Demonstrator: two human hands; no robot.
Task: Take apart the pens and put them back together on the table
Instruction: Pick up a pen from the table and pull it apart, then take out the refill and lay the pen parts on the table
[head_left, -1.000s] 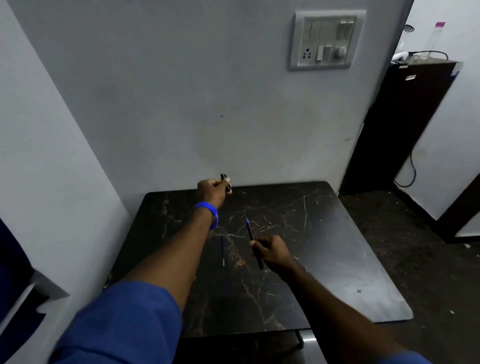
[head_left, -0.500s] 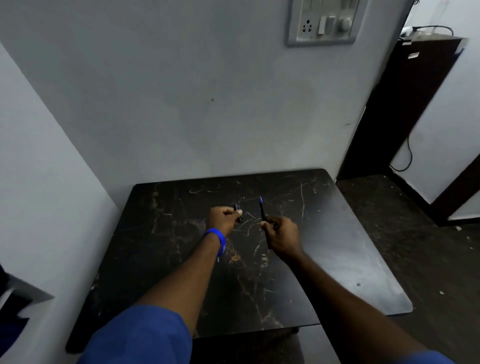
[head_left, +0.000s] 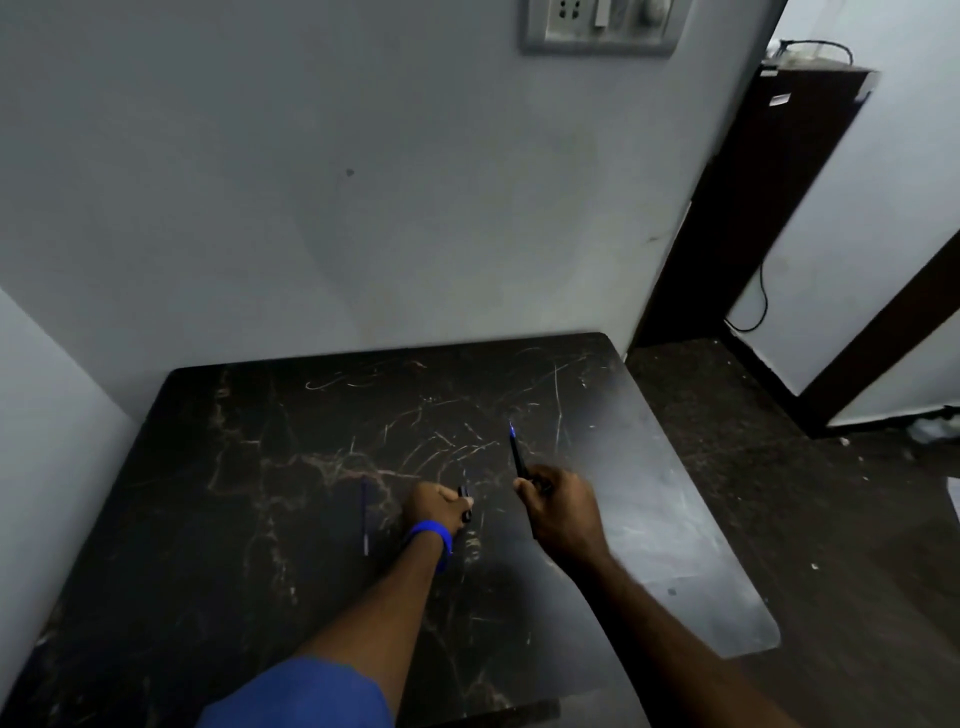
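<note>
My right hand grips a dark pen body whose blue tip points up and away from me. My left hand, with a blue wristband, is closed on a small black pen cap just left of the right hand, low over the table. A thin blue refill lies loose on the dark marble table, a little left of my left hand. The two hands are apart, with a small gap between them.
The table stands in a corner, with a grey wall behind and a white wall on the left. A switch panel hangs on the back wall. A dark cabinet stands to the right, over dark floor.
My left hand came back from the table's far edge with the cap and lowered beside the right hand. The right hand stayed closed on the pen body. The view tilted down.
</note>
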